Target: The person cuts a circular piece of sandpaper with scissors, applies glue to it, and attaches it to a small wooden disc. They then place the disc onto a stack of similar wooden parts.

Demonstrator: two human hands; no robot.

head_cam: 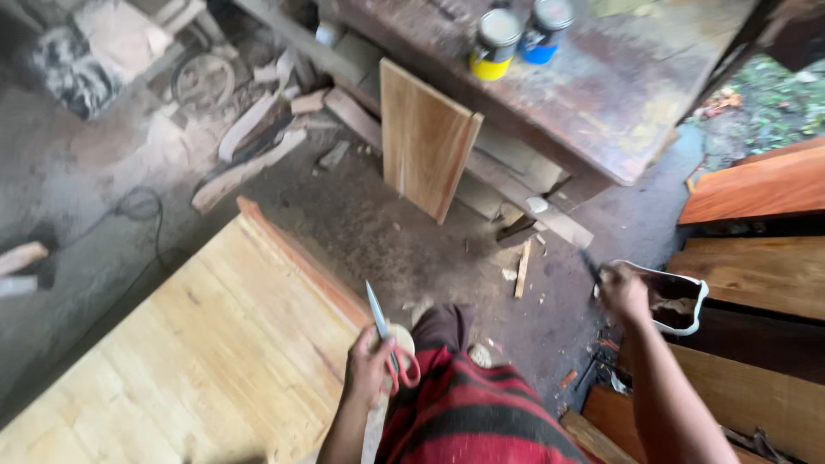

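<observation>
My left hand (369, 368) grips a pair of scissors (388, 339) by their orange-red handles, the shut blades pointing up and away over the edge of a pale wooden panel (206, 352). My right hand (623, 292) reaches out to the right and holds a thin dark tool (591, 266) at the rim of a cut white plastic container (687, 301) that rests on stacked boards. My red and black striped garment (473, 412) fills the bottom middle.
A rusty metal workbench (601, 86) stands ahead with two paint cans (516, 34) on it. A short plank (425, 137) leans against it. Wood offcuts (258, 137) and a cable (137, 206) lie on the dusty floor. Reddish boards (756, 189) are stacked at right.
</observation>
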